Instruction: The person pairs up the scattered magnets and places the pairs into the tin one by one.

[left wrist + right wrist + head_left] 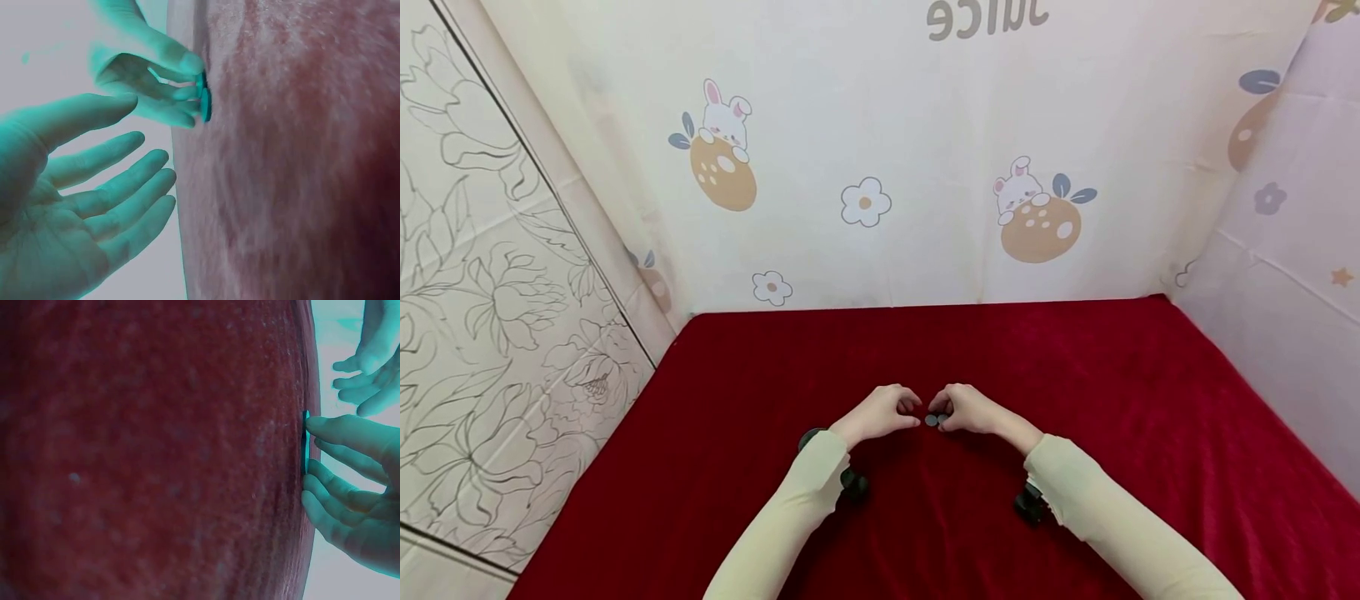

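Observation:
Two small, flat, grey round discs lie close together on the red cloth in the head view. The nearer-to-left disc (932,420) shows whole, while the other disc (942,418) is partly covered by the fingers of my right hand (967,408). Thumb and fingertips of that hand pinch the covered disc at its edges, low at the cloth; in the right wrist view a thin disc edge (305,444) shows between them. My left hand (887,412) hovers just left of the discs, thumb and fingers apart, holding nothing. Its bare palm and spread fingers (125,212) face the discs (205,105) in the left wrist view.
Red velvety cloth (760,367) covers the table, with slight creases at the front. A pale printed curtain (925,250) stands along the back edge, and panels rise at both sides. Black wrist cameras (1032,503) sit below the sleeves.

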Tool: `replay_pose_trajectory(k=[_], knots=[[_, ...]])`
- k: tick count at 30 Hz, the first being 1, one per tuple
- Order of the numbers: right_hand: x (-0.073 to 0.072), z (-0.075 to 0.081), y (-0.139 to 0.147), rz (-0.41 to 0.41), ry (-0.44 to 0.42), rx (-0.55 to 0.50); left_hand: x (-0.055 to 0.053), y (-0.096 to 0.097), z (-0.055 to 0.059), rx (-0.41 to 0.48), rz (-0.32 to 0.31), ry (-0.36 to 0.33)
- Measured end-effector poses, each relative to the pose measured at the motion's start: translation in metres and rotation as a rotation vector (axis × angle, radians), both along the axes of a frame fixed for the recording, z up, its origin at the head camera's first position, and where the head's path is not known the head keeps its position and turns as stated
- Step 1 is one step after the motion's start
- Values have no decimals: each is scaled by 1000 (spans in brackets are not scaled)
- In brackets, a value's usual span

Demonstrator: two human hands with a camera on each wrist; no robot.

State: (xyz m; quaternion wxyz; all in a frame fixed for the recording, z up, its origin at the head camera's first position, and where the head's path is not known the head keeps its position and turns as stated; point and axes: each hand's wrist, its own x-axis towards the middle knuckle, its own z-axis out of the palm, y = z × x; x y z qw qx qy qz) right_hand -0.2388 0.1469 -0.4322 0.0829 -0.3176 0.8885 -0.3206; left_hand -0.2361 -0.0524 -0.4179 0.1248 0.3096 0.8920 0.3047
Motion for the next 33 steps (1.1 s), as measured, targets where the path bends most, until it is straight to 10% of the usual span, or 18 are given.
replay_pose_trajectory(k=[33], knots=[[4,-5,-11,67,120,32,57,-100,11,81,137,176]])
